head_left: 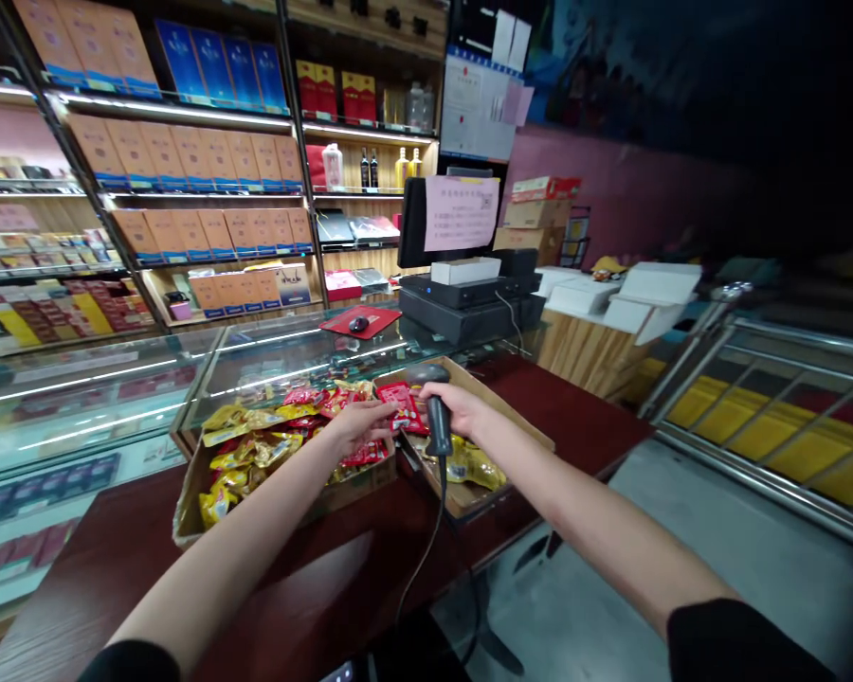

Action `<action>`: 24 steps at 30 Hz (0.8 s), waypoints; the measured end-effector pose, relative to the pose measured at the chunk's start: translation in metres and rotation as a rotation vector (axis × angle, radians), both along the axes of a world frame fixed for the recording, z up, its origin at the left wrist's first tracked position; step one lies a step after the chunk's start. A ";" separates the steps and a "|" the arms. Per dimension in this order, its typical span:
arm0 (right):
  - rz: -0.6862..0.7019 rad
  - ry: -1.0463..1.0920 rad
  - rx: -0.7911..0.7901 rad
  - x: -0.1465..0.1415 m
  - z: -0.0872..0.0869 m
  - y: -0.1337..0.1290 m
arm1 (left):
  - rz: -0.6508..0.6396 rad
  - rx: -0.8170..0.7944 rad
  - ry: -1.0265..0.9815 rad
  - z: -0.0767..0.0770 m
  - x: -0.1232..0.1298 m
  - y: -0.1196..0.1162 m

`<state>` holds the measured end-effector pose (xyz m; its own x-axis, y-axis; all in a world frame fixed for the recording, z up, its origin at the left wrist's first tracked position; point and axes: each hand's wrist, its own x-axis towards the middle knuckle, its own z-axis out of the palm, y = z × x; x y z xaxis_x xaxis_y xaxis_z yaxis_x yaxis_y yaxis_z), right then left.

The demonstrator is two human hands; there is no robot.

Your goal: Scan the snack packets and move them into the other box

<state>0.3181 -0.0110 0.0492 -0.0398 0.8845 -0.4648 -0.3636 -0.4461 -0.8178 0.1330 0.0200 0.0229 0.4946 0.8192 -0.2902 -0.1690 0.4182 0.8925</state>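
My right hand (459, 405) is closed on a black barcode scanner (439, 431), whose cable hangs down toward me. To its left, my left hand (361, 424) grips the edge of a red snack packet (400, 405) just beside the scanner. Under my left hand stands a cardboard box (327, 499) full of yellow and red snack packets (256, 450). A second, shallower cardboard box (522, 423) lies beneath the scanner, with a few yellow packets (469, 464) in it. My fingers partly hide the red packet and the scanner handle.
Both boxes rest on a dark red tabletop (291, 587) against a glass display counter (142, 379). Behind are a monitor (412, 227), a mouse (358, 324) on a red mat, and shelves of boxed goods. A metal railing (774, 417) stands at right.
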 end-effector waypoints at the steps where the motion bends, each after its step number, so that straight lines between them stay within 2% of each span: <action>1: -0.020 -0.006 0.005 0.015 0.000 -0.005 | -0.044 -0.004 0.010 0.002 0.012 -0.001; 4: -0.128 -0.036 0.046 0.052 -0.003 -0.019 | -0.128 -0.020 0.025 0.004 0.044 -0.007; 7: -0.213 -0.042 0.032 0.076 -0.005 -0.031 | -0.168 -0.031 0.006 0.002 0.065 -0.011; 10: -0.227 -0.006 0.028 0.086 -0.005 -0.037 | -0.184 -0.026 0.005 0.000 0.072 -0.014; 12: -0.224 0.006 0.027 0.084 -0.004 -0.039 | -0.177 -0.015 0.015 -0.001 0.069 -0.016; 17: -0.150 0.106 0.058 0.053 -0.001 -0.037 | -0.138 0.034 0.050 -0.001 0.030 -0.024; 20: -0.024 0.236 0.063 0.022 -0.005 -0.034 | -0.078 0.144 0.142 -0.003 -0.012 -0.025; 24: 0.077 0.313 0.007 -0.030 -0.014 -0.026 | 0.072 0.419 0.370 -0.002 -0.079 -0.019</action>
<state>0.2885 -0.0371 0.0351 -0.2465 0.8767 -0.4131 -0.5632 -0.4764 -0.6752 0.0536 0.0013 0.0212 0.3604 0.9297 -0.0763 0.1714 0.0144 0.9851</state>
